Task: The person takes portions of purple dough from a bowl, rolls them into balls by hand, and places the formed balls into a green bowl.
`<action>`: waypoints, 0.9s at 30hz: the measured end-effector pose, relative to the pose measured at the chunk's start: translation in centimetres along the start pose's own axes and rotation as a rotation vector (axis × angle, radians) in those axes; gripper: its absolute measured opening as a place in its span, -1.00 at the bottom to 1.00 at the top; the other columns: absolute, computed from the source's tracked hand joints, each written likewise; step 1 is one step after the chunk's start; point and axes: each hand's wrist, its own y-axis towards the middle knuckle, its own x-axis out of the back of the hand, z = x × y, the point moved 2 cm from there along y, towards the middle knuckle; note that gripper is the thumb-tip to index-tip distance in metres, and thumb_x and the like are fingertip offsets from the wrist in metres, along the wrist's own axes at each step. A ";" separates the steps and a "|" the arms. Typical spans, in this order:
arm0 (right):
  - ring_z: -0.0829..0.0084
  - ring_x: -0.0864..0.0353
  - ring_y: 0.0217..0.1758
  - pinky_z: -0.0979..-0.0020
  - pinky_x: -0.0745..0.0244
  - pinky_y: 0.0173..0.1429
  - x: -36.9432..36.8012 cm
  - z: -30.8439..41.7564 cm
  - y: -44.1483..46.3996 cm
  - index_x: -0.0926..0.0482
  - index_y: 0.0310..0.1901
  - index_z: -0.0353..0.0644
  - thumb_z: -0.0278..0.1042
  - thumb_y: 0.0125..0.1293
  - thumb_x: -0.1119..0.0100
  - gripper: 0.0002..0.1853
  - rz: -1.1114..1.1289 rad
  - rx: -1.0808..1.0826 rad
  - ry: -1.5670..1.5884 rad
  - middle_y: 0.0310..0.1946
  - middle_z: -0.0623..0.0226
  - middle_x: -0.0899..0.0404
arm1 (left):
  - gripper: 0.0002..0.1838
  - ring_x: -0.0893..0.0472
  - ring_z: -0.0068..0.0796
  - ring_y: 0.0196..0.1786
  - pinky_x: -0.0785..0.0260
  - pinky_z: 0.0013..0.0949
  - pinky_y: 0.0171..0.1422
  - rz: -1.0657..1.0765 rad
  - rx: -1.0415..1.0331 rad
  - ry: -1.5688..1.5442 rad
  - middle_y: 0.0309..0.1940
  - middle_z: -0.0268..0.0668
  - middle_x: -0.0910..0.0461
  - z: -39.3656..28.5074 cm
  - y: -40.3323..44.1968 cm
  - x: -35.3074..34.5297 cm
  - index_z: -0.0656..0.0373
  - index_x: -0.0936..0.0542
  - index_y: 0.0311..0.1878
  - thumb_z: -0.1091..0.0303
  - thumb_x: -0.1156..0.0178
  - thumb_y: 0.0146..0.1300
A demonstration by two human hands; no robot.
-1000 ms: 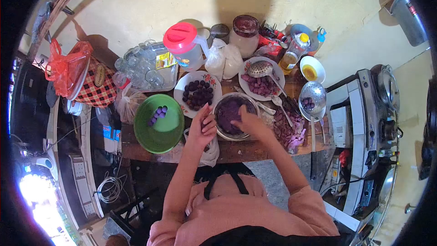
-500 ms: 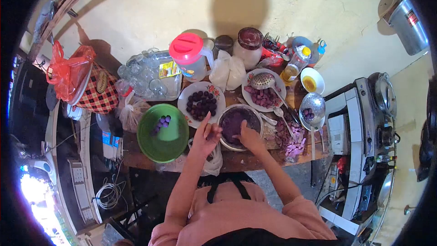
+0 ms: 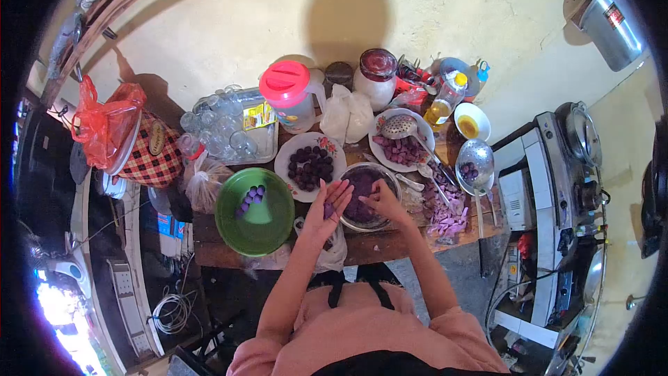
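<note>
Purple dough fills part of a metal bowl (image 3: 362, 212) at the table's middle. My right hand (image 3: 383, 202) is over the bowl's right side, fingertips pinched together, and whatever they hold is too small to name. My left hand (image 3: 329, 209) lies palm up at the bowl's left rim, fingers stretched out, with a small purple lump (image 3: 329, 210) on the palm. Several purple balls (image 3: 252, 198) lie in a green basin (image 3: 268, 226) to the left. Behind the hands, a flowered plate (image 3: 284, 161) holds several dark balls (image 3: 310, 167).
Purple chunks and a skimmer lie on another plate (image 3: 385, 113). Peelings (image 3: 449, 216) and spoons are right of the bowl. A second skimmer (image 3: 475, 157) rests farther right. A pitcher (image 3: 289, 97), jar (image 3: 378, 80), oil bottle (image 3: 445, 99) and glass tray (image 3: 263, 146) stand behind.
My left hand has turned palm up and opened, showing the purple lump. My right hand has lifted slightly from the dough with its fingertips together. The camera view has shifted.
</note>
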 end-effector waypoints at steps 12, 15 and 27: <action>0.16 -0.27 0.20 -0.05 0.04 0.26 -3.6 7.7 -7.2 -0.17 0.22 -0.19 0.19 0.25 0.15 -0.32 -0.145 0.714 -1.057 0.07 0.11 -0.39 | -0.46 -0.49 -0.34 0.02 -0.31 -0.29 0.19 0.023 -0.005 -0.016 -0.12 -0.21 -0.54 5.1 3.4 -0.9 0.25 -0.51 -0.08 -0.10 0.14 0.31; 0.16 -0.19 0.27 -0.17 0.28 0.31 -4.3 5.9 -7.4 -0.09 0.32 -0.14 0.32 0.20 0.26 -0.20 -0.235 0.787 -1.329 0.11 0.15 -0.37 | -0.54 -0.53 -0.32 -0.10 -0.39 -0.27 0.07 -0.122 -0.042 -0.003 -0.24 -0.21 -0.56 4.7 2.1 -3.0 0.22 -0.52 -0.16 -0.04 0.04 0.29; 0.31 -0.47 -0.37 0.29 -0.32 -0.14 3.4 10.2 -6.8 -0.20 0.25 -0.22 -0.11 0.38 0.20 -0.50 -0.389 0.503 -0.498 -0.37 0.12 -0.54 | -0.63 -0.29 -0.64 -0.71 -0.15 -0.53 -0.66 0.176 0.094 0.040 -0.77 -0.47 -0.31 3.5 4.0 2.8 0.00 -0.32 -0.67 0.19 -0.12 0.22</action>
